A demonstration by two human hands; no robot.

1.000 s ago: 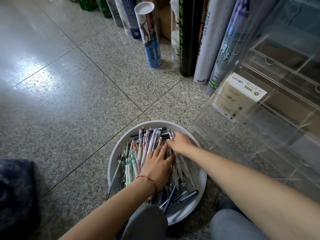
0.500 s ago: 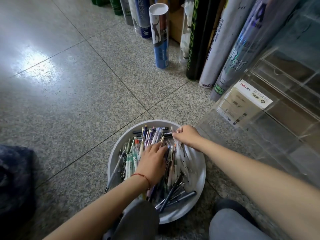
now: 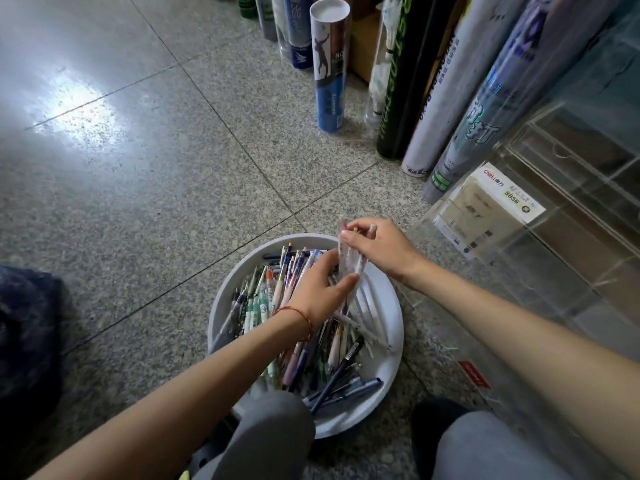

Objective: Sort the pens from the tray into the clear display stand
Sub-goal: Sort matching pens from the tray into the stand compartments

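We see soft daylight from the upper left; a white glare lies on the polished floor (image 3: 79, 109); the clear display stand (image 3: 554, 209) carries pale reflections; the edges bend from the wide lens; the corners look soft.

Right hand (image 3: 377, 247) pinching, left hand (image 3: 318, 292) seemingly gripping

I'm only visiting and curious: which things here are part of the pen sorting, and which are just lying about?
Part of the job:
tray; loose pens; bundle of white pens, gripped by left hand and right hand; clear display stand.

Just lying about:
tall tubes standing behind; dark fabric item on the floor.
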